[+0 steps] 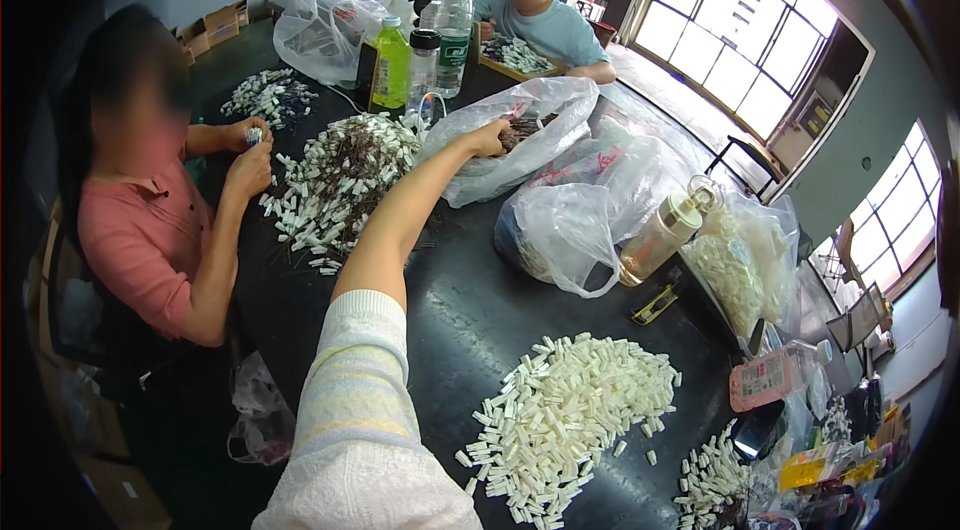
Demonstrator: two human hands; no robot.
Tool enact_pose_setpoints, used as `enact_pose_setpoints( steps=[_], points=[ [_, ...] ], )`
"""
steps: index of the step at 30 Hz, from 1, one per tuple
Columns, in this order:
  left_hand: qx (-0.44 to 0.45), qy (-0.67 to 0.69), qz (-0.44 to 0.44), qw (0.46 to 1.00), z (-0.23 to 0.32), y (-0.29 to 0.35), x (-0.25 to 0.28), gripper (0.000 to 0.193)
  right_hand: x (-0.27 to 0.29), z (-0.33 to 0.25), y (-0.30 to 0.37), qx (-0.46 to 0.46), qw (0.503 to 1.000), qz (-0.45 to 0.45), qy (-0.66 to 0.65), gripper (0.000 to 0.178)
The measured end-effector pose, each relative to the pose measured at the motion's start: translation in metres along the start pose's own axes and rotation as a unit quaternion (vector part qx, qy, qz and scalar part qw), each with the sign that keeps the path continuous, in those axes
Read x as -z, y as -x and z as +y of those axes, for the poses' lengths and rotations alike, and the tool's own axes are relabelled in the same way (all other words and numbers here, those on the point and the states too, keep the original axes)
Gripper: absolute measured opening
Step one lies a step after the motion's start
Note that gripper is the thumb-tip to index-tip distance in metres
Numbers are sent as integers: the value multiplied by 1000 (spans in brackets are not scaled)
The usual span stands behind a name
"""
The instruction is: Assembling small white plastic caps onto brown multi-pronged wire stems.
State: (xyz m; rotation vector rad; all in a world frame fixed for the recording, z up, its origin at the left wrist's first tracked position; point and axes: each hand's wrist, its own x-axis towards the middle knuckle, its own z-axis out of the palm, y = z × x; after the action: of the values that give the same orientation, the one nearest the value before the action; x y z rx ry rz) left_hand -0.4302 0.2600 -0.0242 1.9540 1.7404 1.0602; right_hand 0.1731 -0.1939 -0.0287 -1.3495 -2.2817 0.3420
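My left hand [487,139] reaches far across the dark table, at the mouth of a clear plastic bag [470,180]. Its fingers close on a bunch of thin brown wire-like strands [522,133] in the bag; the fingertips are partly hidden. Under and left of my forearm spreads a heap of small white pieces mixed with brown strands [345,170]. Close to me lies a large pile of small white plastic pieces [570,420]. My right hand is out of view.
A person in a pink shirt [150,230] works at the left; another in light blue [540,30] sits beyond. Bottles [391,65] stand at the back. Right of my arm are a stuffed plastic bag [570,230], a tumbler [660,235], a yellow-black cutter [656,305] and a pink bottle [770,378].
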Motion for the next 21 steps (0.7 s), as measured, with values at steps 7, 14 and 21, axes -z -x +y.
enact_pose_setpoints(
  steps=[7, 14, 21],
  points=[
    [24, 94, -29, 995, 4, -3, 1, 34, 14, -29, -26, 9, 999, 29, 33, 36],
    [35, 135, -10, 990, 4, 3, 4, 29, 15, -27, -21, 1, 999, 16, 27, 35],
    [40, 144, 66, 987, 12, 6, 6, 15, -1, 3, 4, -7, 1000, -2, -4, 34]
  ],
)
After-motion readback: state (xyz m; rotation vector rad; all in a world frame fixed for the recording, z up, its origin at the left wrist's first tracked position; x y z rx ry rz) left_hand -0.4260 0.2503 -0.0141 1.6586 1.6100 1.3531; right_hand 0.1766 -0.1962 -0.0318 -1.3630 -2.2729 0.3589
